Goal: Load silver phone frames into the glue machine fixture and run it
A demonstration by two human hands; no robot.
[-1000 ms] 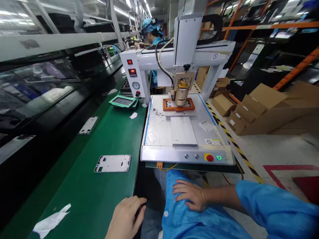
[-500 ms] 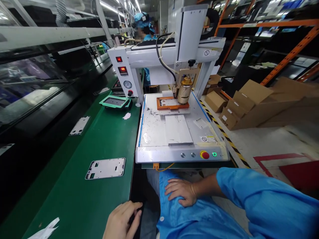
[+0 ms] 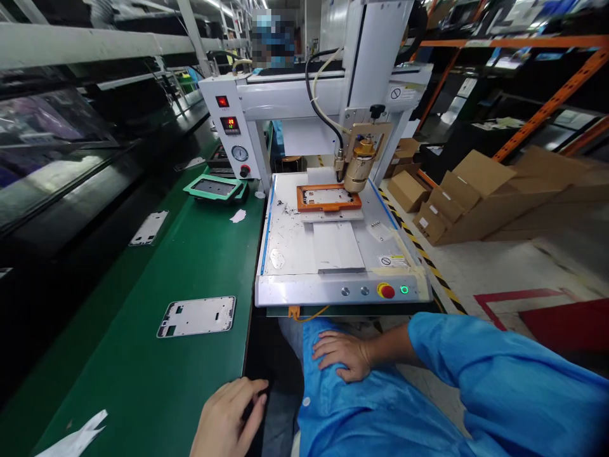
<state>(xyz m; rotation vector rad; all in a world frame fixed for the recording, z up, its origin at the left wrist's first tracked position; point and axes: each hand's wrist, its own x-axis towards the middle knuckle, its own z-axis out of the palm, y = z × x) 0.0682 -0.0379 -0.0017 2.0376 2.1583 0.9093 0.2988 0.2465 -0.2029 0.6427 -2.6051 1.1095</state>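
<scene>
In a workshop, a green worktop (image 3: 209, 257) runs left of a white machine (image 3: 295, 98). Left of the machine, one pale plate (image 3: 148, 228) lies farther out; a second plate (image 3: 197, 316) lies nearer the front; a green tray (image 3: 193, 185) sits just beside it. At the machine's front left, the left hand (image 3: 228, 416) has a loosely curled grip, thumb apart, nothing visible inside. On the machine, a third plate (image 3: 323, 196) sits in an orange holder (image 3: 328, 207), loaded and seemingly unfinished; the two outside plates' progress cannot be told. In front, the right hand (image 3: 343, 355) rests spread and empty on the lap. Cardboard boxes (image 3: 480, 184) stand right of the machine.
</scene>
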